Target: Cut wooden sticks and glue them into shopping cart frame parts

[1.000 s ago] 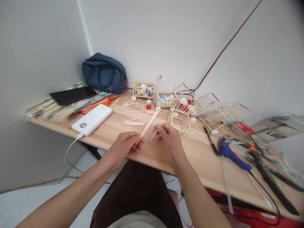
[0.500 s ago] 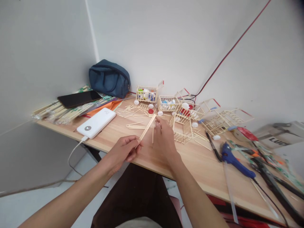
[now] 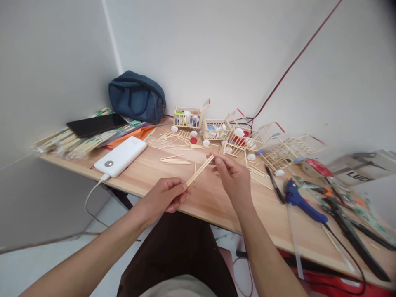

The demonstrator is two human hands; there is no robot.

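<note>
L hand [image 3: 167, 197]: nearest, just over the worktop's front edge; fingers closed tight on the low end of the bamboo sticks [image 3: 199, 170].
Bamboo sticks: approx. two held together, slanting up & to the R, off the surface, between both hands.
R hand [image 3: 235, 178]: just past the L hand; thumb + index narrow, nipping the sticks' far tip, other fingers curled in.
Worktop [image 3: 216, 202]: light wood, set in a room corner.
Glue gun [image 3: 301, 203]: blue, lying flat to the R of the R hand, black cord trailing toward the front edge.
Cutters [image 3: 351, 225]: black handles, R of the glue gun; blurred.
Power bank [image 3: 120, 156]: white, L of the hands; white cable [image 3: 93, 192] hangs off the edge.
Loose sticks [image 3: 175, 160]: short cut pieces scattered mid-worktop, beyond the hands.
Stick carts [image 3: 216, 128]: row of small lattice carts w/ cap wheels behind the loose sticks; two hold coloured bits.
Phone [image 3: 95, 123]: black, lying on skewer packs [image 3: 66, 144], far L.
Pouch [image 3: 136, 95]: dark blue, against the wall in the corner.
Red wire [image 3: 293, 62]: runs up the wall from behind the carts.
</note>
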